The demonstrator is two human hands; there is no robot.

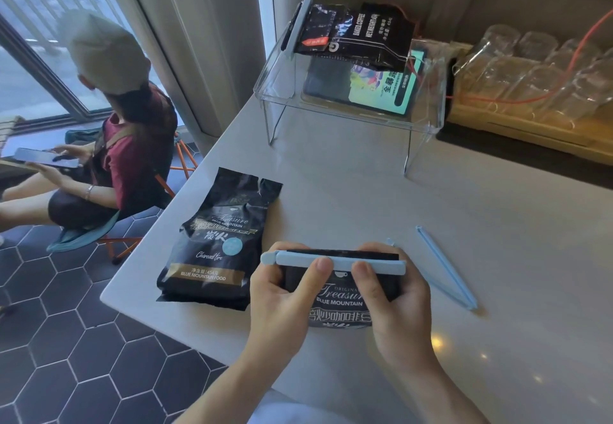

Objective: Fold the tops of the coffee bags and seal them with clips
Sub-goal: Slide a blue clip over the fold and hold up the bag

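Observation:
A black coffee bag [341, 300] stands near the table's front edge with its top folded over. A light blue clip [341, 261] lies across that fold. My left hand [285, 294] grips the bag's left side, thumb pressed on the clip. My right hand [394, 300] holds the right side, thumb also on the clip. A second black coffee bag [215, 244] lies flat to the left, its top unfolded and crumpled. Another light blue clip [446, 272] lies open on the table to the right. A third bag [361, 35], clipped at its left end, rests on a clear stand.
The clear acrylic stand [348, 118] stands at the back of the white table [497, 257], over a lit screen [381, 91]. A wooden tray of glasses [530, 71] sits at the back right. A seated person [126, 144] with a phone is left of the table.

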